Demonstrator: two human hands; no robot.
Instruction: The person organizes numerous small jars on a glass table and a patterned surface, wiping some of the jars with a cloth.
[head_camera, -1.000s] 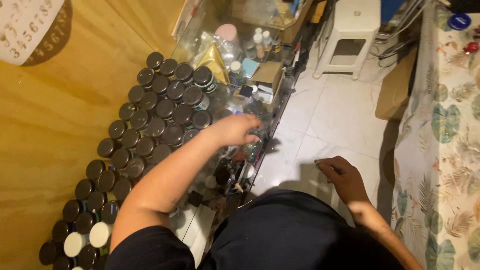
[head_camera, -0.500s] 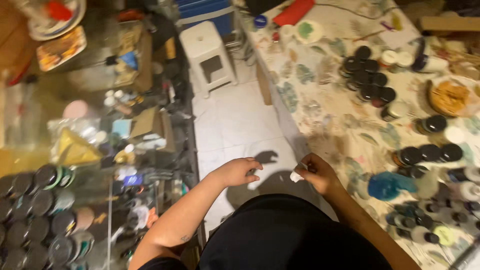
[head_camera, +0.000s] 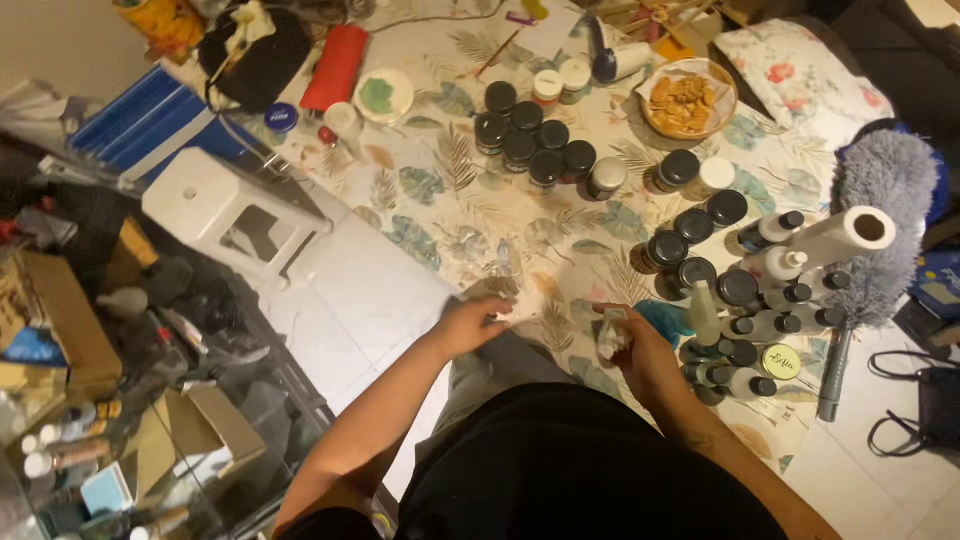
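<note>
**Inspector:** At the near edge of the worktop (head_camera: 440, 215), what is each hand doing?

**Assistant:** Right hand (head_camera: 640, 350) is closed around a small pale object (head_camera: 612, 335), possibly a wipe or a small bottle; it is too blurred to tell. Left hand (head_camera: 472, 325) rests at the cloth's edge with fingers curled loosely; whether it pinches anything I cannot tell.

**Inspector:** Hazards nearby?

**Assistant:** Dark-lidded jars (head_camera: 700, 270) and slim bottles (head_camera: 760, 325) stand tightly packed just beside the right hand. A sideways sweep of the wrist could topple several at once.

**Inspector:** Anything else?

**Assistant:** A paper roll (head_camera: 835, 235) stands among the bottles and looks easily knocked. The pale object is held over the cloth's edge, so a slack grip could drop it to the tiled floor (head_camera: 350, 300). A white stool (head_camera: 225, 205) stands near the left elbow, a likely bump point.
</note>
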